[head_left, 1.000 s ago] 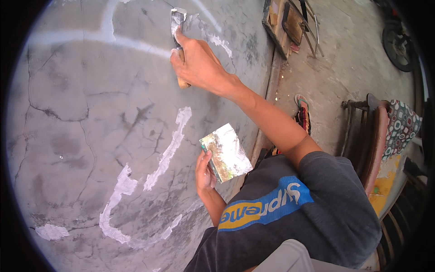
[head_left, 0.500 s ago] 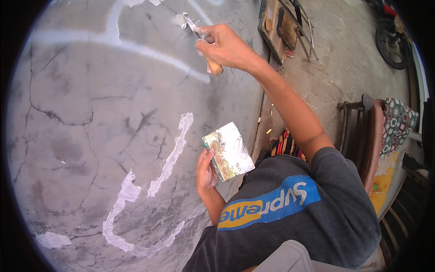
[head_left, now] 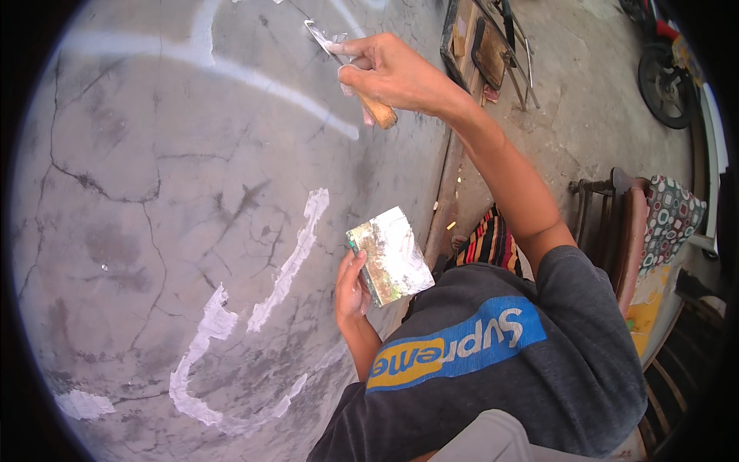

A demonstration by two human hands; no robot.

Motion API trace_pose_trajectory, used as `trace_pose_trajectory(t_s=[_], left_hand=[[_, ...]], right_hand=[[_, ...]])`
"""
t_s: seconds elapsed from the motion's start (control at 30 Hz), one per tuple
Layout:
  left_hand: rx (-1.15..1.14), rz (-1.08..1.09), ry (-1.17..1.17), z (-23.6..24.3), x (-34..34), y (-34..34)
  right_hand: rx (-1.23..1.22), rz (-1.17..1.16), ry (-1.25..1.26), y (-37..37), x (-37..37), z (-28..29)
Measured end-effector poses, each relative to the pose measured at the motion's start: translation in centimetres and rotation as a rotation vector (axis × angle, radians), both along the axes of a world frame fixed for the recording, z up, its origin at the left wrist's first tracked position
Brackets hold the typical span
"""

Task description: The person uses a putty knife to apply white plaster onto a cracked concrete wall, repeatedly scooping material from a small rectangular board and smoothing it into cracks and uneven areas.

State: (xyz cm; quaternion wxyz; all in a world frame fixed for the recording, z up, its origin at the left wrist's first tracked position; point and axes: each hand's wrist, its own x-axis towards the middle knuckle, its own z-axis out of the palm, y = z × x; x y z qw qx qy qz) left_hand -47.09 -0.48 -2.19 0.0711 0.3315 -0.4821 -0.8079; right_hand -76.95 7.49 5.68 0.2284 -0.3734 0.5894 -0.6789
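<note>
My right hand [head_left: 389,73] is closed around a putty knife [head_left: 379,112] by its wooden handle. Its metal blade, smeared with white paste, lies at or close against a cracked grey wall [head_left: 115,231]; contact is hard to tell. Lower down, my left hand [head_left: 352,289] grips the edge of a small flat board [head_left: 392,258], its thumb on the near side. Thick white paste coats most of the board, and the rest is stained brown and green.
Dried white filler strips [head_left: 289,266] follow cracks on the wall. To the right stand a wooden chair [head_left: 635,231] with a patterned cloth [head_left: 671,215] and a motorbike [head_left: 666,85]. Framed panels and metal legs [head_left: 493,50] lean near the wall's far end.
My right hand and the putty knife have shifted slightly right. A white paste dab beside the blade on the wall no longer shows. My left hand and the board barely moved.
</note>
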Motion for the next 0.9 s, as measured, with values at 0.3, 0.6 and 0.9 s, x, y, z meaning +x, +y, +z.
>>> trace_pose_trajectory(t_s=[0.3, 0.6, 0.9], left_hand=[[-0.004, -0.003, -0.02, 0.0, 0.3, -0.3], [-0.019, 0.011, -0.067, 0.1, 0.5, -0.1], [-0.078, -0.051, -0.048, 0.4, -0.2, 0.0]], right_hand=[[-0.146, -0.135, -0.058, -1.1, 0.6, 0.1], [0.047, -0.176, 0.157, -2.2, 4.2, 1.9], [-0.004, -0.163, 0.143, -1.1, -0.4, 2.2]])
